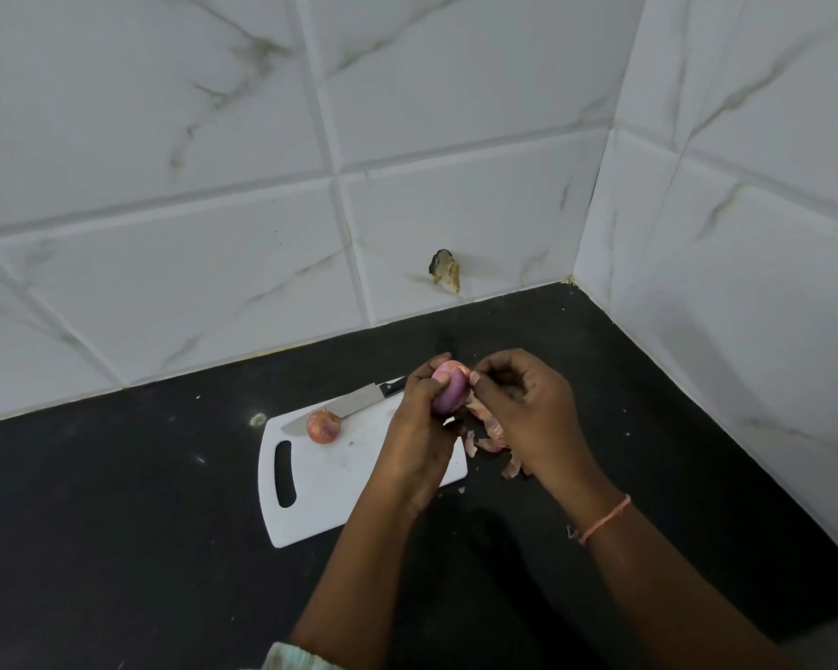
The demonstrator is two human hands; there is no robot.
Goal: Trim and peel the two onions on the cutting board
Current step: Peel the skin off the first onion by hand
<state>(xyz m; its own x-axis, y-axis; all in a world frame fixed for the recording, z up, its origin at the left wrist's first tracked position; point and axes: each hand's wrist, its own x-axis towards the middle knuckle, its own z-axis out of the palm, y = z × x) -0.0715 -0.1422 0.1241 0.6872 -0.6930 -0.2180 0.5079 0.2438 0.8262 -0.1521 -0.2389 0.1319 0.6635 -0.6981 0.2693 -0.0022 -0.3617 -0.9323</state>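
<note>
Onions, two, head view only. Onion one (pixel 450 385): held in the air above the right end of the cutting board (pixel 340 481), smooth purple flesh showing over most of the visible surface, a patch of pale dry skin at its upper end. Left hand (pixel 419 442) grips it from the left side and below, fingers curled round it, thumb on top. Right hand (pixel 523 403) is at the onion's upper right; thumb and fingertips pinch together at the skin edge there, fingers curled. Whether the pinch actually has hold of the skin cannot be told for certain at this size.

Onion two (pixel 324 426): unpeeled, orange-brown skin on, resting on the board near its far edge, just beside the knife (pixel 347 402). Knife lies along the far edge of the board, blade toward the left, black handle toward the right and partly hidden behind the left hand.

Peel scraps (pixel 492 440): pinkish loose pieces piled on the black counter (pixel 117 524) just off the board's right end, below the right hand.

Board: white, handle slot at the left end. Thin pink thread band (pixel 605 519) on the right wrist. White marbled tile wall (pixel 214 186) behind and to the right
</note>
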